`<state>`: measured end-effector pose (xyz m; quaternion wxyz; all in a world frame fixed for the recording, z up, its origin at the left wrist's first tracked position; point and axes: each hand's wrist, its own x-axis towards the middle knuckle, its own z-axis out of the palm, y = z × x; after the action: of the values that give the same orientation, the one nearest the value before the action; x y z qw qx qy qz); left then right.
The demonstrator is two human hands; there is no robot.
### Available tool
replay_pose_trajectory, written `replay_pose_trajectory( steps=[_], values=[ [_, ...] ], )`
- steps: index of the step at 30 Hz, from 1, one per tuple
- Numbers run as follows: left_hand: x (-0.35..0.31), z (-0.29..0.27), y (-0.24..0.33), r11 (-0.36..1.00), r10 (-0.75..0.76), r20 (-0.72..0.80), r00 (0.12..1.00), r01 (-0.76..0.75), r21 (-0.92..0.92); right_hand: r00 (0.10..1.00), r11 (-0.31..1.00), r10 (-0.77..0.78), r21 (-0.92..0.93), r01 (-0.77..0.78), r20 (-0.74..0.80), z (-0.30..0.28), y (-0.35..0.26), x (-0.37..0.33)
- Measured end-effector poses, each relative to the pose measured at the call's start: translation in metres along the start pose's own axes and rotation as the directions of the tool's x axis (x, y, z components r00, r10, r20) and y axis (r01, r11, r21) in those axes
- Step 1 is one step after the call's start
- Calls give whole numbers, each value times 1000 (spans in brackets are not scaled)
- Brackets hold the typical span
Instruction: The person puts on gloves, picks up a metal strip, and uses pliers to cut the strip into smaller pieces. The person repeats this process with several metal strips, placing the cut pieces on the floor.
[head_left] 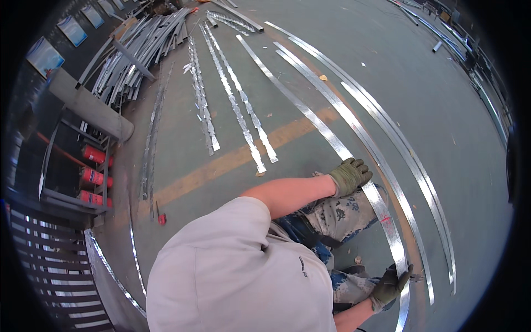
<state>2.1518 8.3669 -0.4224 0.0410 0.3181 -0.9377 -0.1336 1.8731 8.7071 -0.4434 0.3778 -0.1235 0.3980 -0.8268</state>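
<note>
A long, flat, shiny metal strip [391,235] runs past my knees, with a red mark on its face. My left hand [351,177], in a green work glove, closes over the strip on the side farther up the picture. Nearer the lower edge, my right hand [390,288], gloved too, grips the same strip with its thumb and fingers at the edges. A small dark thing pokes out beside the right hand; I cannot make out what it is. Another flat metal strip [359,130] lies on the floor just right of the held one.
Farther right lie more long strips [412,160]. Ahead-left are jagged-edged metal strips [229,88]. A heap of metal profiles [138,61] stands by the left wall, above a rack with red cylinders [94,177]. A red-handled tool [161,219] lies on the floor; dark slats [50,271] stand lower left.
</note>
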Motion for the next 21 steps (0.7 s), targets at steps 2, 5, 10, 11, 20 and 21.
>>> replay_pose_trajectory(
  steps=[2,5,10,11,20,21],
  values=[
    [0,-6,0,999,-2,37,999,3,-33,998,999,-39,-19,40,57,-4,4,3],
    [2,1,-3,1000,-8,21,1000,9,-30,993,984,-108,-136,114,47,4,7,3],
    [-1,-12,3,1000,-18,57,998,19,-17,995,980,-96,-174,94,-5,21,4,-3],
    [0,-20,8,1000,-15,90,996,16,-14,995,963,-101,-249,103,18,1,2,-1],
    [0,-3,-1,1000,-8,31,999,8,-21,983,986,-75,-161,47,-167,42,3,-6],
    [0,-5,0,1000,-6,32,999,7,-22,984,983,-80,-176,51,-161,42,3,-7]
  ],
)
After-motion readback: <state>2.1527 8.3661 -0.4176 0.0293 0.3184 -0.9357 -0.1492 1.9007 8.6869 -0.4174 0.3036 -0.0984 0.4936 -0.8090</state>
